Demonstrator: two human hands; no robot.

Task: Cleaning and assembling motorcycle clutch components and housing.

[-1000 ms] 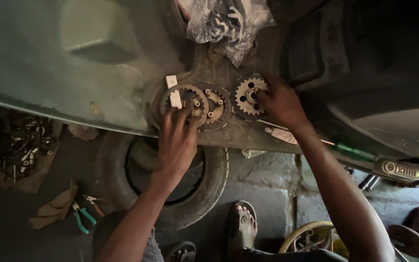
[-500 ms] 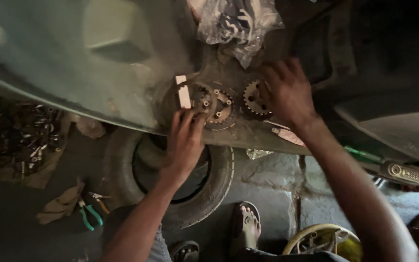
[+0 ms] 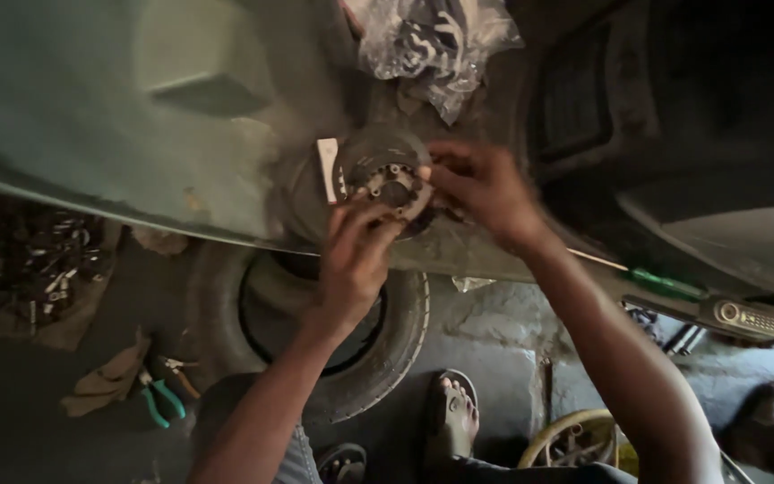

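Tyre [image 3: 396, 358]: lying flat on the floor.
Pliers [image 3: 161, 394]: green-handled, left of tyre, beside a rag [image 3: 105, 381].
Plastic bag [image 3: 436, 40]: crumpled, at top.
Screwdriver [image 3: 660, 280]: green-handled, at right.

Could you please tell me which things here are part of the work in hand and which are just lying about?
In hand: round toothed metal disc, held by left hand and right hand.

Lying about: plastic bag, tyre, green-handled pliers, green screwdriver, heap of small metal parts.

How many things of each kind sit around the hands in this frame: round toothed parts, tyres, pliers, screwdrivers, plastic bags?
Round toothed part, held by left hand and right hand: 1
Tyre: 1
Green-handled pliers: 1
Green-handled screwdriver: 1
Clear plastic bag: 1
Total: 5
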